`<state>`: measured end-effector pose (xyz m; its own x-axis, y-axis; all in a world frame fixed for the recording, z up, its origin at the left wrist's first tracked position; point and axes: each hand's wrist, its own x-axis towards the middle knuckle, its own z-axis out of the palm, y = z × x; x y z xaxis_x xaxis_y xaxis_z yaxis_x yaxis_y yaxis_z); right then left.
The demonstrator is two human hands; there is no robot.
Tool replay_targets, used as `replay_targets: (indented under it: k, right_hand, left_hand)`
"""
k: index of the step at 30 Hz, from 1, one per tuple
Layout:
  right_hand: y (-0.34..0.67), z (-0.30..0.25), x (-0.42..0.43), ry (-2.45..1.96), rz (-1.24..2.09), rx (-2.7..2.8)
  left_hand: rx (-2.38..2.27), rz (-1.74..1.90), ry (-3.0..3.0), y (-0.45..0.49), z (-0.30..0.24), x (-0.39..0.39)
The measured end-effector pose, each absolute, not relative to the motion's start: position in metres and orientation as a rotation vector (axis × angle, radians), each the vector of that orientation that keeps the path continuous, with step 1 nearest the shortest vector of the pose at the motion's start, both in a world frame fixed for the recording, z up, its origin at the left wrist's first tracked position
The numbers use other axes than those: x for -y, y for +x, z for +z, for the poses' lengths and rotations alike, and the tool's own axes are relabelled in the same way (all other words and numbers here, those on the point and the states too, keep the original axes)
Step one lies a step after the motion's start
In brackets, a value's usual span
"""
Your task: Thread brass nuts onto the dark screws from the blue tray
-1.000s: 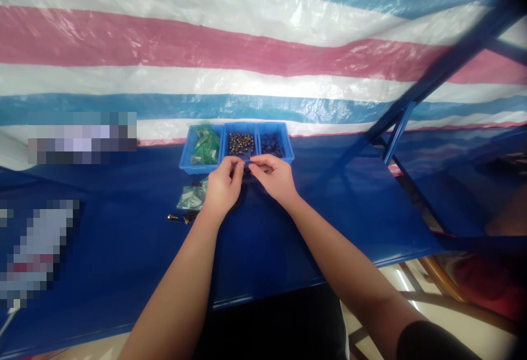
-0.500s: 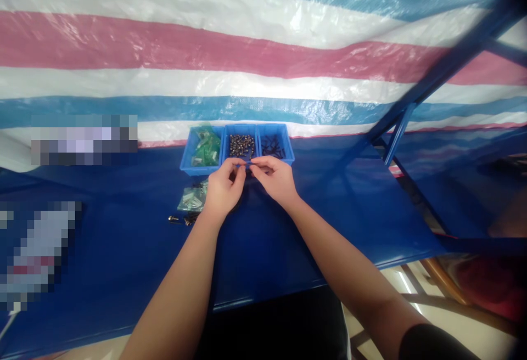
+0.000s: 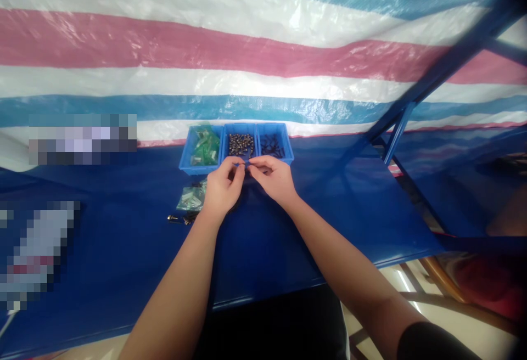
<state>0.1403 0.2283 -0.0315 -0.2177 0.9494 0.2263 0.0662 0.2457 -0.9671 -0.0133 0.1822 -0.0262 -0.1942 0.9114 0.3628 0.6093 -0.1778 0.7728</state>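
Observation:
My left hand [image 3: 222,187] and my right hand [image 3: 275,179] meet fingertip to fingertip just in front of three blue bins, both pinched on a small dark part [image 3: 246,167] too small to name. The left bin [image 3: 200,150] holds green pieces, the middle bin [image 3: 241,144] holds several small metal parts, the right bin [image 3: 273,146] holds black parts. Both hands hover over the blue table [image 3: 321,206].
A clear packet of green pieces [image 3: 191,197] and a few small dark parts [image 3: 180,218] lie on the table left of my left hand. A striped tarp [image 3: 247,58] hangs behind the bins. A blue metal frame [image 3: 411,99] rises at the right.
The hands stay pinched together in front of the bins; the fingers shifted only slightly.

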Motion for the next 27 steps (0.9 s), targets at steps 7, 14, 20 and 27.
replay_targets:
  k: [7, 14, 20, 27]
  right_hand:
    - [0.1409, -0.0299, -0.2274, -0.98, 1.129, 1.543]
    - [0.1416, -0.0307, -0.2288, -0.989, 1.128, 1.546]
    - [0.1422, -0.0297, -0.2276, -0.994, 1.131, 1.543]
    - [0.1417, -0.0271, -0.227, -1.016, 1.122, 1.541]
  left_hand:
    - [-1.769, 1.292, 1.752, -0.0143, -0.028, -0.1823]
    - [-1.729, 1.352, 1.733, -0.0124, -0.0253, -0.1819]
    - [-1.757, 1.346, 1.76, -0.012, -0.0249, -0.1817]
    - [-1.776, 1.316, 1.75, -0.0124, -0.0246, -0.1818]
